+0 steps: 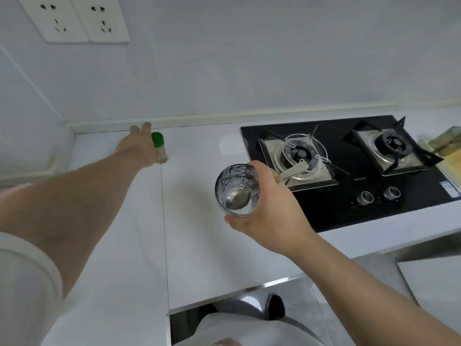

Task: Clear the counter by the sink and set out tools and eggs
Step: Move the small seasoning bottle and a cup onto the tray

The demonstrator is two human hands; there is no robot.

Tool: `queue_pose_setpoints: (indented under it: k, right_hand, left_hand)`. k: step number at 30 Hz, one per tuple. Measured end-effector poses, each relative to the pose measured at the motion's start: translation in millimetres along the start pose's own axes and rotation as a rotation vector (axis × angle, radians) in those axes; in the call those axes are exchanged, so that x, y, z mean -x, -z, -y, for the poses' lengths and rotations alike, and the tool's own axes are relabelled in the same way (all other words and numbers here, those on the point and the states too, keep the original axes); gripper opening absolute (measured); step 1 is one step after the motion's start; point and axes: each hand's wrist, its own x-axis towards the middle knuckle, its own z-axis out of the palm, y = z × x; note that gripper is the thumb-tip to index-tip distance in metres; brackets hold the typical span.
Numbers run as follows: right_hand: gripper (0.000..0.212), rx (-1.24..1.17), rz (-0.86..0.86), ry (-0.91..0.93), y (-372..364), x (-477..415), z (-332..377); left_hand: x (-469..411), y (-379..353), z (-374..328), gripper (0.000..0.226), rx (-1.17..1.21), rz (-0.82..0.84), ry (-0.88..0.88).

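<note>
My left hand (138, 147) reaches far back over the white counter (194, 233) and grips a small clear jar with a green cap (159, 147), which stands near the back wall. My right hand (272, 208) holds a clear drinking glass (237, 189) above the counter, just left of the stove. A metal spoon (287, 174) rests inside the glass, its bowl at the bottom and its handle sticking out to the right over my fingers.
A black two-burner gas stove (349, 171) with two knobs fills the right side. A yellowish bottle or jar (446, 141) lies at the far right edge. Wall sockets (74, 18) sit at the upper left. The counter's front edge (224, 298) runs below my arms.
</note>
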Motion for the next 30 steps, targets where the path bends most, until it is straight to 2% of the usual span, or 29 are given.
queue_pose_setpoints:
  k: [2,4,9,11,14,21,27,30]
  right_hand:
    - [0.095,0.012,-0.005,0.005,0.1,-1.2,-0.9]
    - [0.094,0.010,-0.005,-0.002,2.1,-1.7,-1.9]
    - [0.096,0.003,-0.026,-0.026,11.6,-5.5,-7.0]
    - [0.098,-0.016,-0.031,-0.046,14.2,-6.6,-10.9]
    - [0.097,-0.072,-0.072,-0.097,24.6,-2.8,-27.4]
    - [0.095,-0.145,-0.223,-0.291,60.2,13.9,-96.7]
    - [0.086,-0.193,-0.389,-0.411,106.6,43.9,-146.5]
    - [0.090,-0.209,-0.471,-0.482,135.8,73.6,-180.5]
  left_hand:
    - [-2.9,0.2,-2.0,0.085,0.003,0.057,-0.071]
    - [-2.1,-2.9,-5.1,0.081,0.021,0.094,-0.114]
    - [7.3,-0.6,-19.6,0.048,0.061,0.043,-0.104]
    - [13.0,2.9,-24.5,0.045,0.072,0.037,-0.109]
    - [30.1,13.0,-48.7,0.046,0.141,-0.009,-0.205]
    - [114.5,33.1,-141.7,0.028,0.185,-0.087,-0.583]
    - [165.4,35.8,-235.9,0.028,0.151,-0.031,-0.759]
    - [194.2,34.3,-295.7,0.029,0.114,-0.043,-0.886]
